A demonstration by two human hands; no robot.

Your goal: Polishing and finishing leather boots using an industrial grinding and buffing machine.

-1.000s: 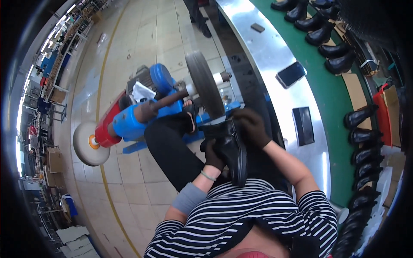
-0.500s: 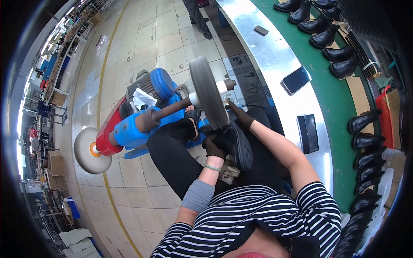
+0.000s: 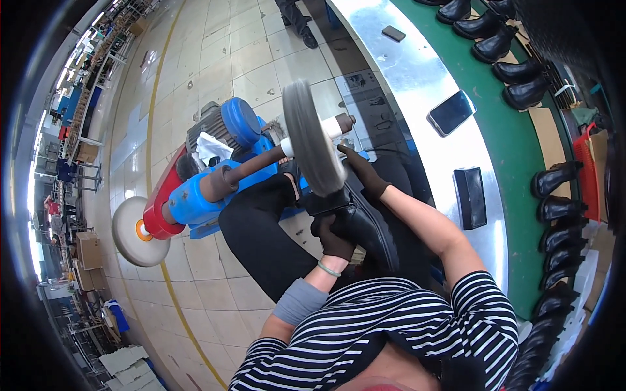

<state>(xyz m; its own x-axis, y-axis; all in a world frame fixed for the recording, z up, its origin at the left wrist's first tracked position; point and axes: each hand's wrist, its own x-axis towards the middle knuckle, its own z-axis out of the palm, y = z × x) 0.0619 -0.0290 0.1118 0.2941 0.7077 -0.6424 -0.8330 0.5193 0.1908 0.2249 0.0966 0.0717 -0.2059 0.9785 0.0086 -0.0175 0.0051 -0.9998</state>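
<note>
A black leather ankle boot (image 3: 366, 229) lies tilted across my lap, its toe toward me and its shaft end up against the grey buffing wheel (image 3: 305, 137). My left hand (image 3: 336, 240), in a dark brown glove, is closed around the near left side of the boot. On the boot's far right side, beside the wheel, my right hand (image 3: 365, 174) grips it in a matching glove; its fingertips are partly hidden. The wheel sits on a shaft of the blue polishing machine (image 3: 199, 189), its surface blurred.
A white buffing wheel (image 3: 135, 231) is at the machine's left end. On the metal bench (image 3: 404, 65) to my right lie a phone (image 3: 451, 113), a black case (image 3: 470, 199) and a small dark block (image 3: 393, 33). Black boots (image 3: 561, 210) line the green surface (image 3: 502, 176). Another person's leg (image 3: 297, 23) shows far ahead.
The boot has rolled in my hands, so its smooth upper shows where the sole edge did. Its toe has shifted slightly right and nearer. My left hand has moved a little toward me with it.
</note>
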